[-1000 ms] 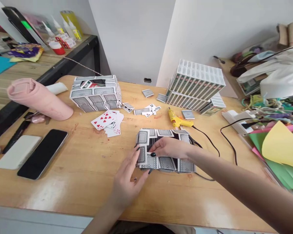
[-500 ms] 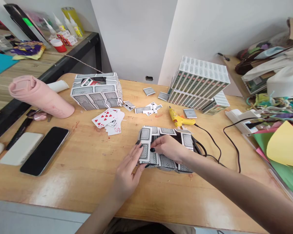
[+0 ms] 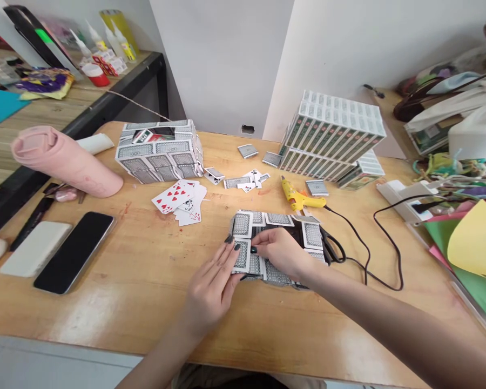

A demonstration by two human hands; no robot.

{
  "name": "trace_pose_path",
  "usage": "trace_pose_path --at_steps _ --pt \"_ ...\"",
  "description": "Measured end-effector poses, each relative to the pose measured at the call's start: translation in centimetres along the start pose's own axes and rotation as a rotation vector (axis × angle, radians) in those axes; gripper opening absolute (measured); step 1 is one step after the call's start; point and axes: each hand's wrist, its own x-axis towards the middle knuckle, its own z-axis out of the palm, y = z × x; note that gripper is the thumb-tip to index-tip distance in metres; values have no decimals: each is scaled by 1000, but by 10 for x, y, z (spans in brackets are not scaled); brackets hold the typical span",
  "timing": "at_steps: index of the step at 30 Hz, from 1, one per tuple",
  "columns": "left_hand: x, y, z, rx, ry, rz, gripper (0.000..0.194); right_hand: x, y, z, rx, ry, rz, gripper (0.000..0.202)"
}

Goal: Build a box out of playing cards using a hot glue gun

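Note:
A box covered with grey-backed playing cards (image 3: 277, 273) lies on the wooden table in front of me, with a dark opening in its top. My left hand (image 3: 214, 275) grips its left end, fingertips on a card on top and thumb at the near side. My right hand (image 3: 281, 251) reaches over the opening, its fingers pinched at the inner edge of that same card. Part of those fingertips is hidden inside the opening. Black scissor handles (image 3: 334, 246) stick out at the box's right end. Behind it rests a yellow glue gun (image 3: 302, 199).
A second card-covered box (image 3: 160, 162) stands at the back left, loose cards (image 3: 180, 200) before it. Stacked card packs (image 3: 336, 127) rise at the back right. A phone (image 3: 75, 251) and pink roll (image 3: 68, 162) lie left. Black cables (image 3: 389, 259) run right to a power strip (image 3: 405, 200).
My left fingers have shifted slightly over the card at the box's left end. My right hand has moved a little to the right, still at the card's inner edge.

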Motion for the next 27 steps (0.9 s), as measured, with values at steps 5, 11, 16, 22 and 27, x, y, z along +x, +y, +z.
trace_pose_path --at_steps 5,11,16,22,27 --pt "0 2 -1 54 4 25 50 0 0 1 56 -2 13 19" --pt "4 3 -8 149 -60 69 54 -4 -6 2 194 -22 74 23" --pt "5 4 -11 198 -74 89 52 -2 -4 -2 238 -73 98 22" --pt "6 6 -12 271 -90 135 53 -1 -1 -6 290 -122 105 17" --pt "7 6 -13 272 -81 141 52 -5 -7 -9 332 -159 119 12"
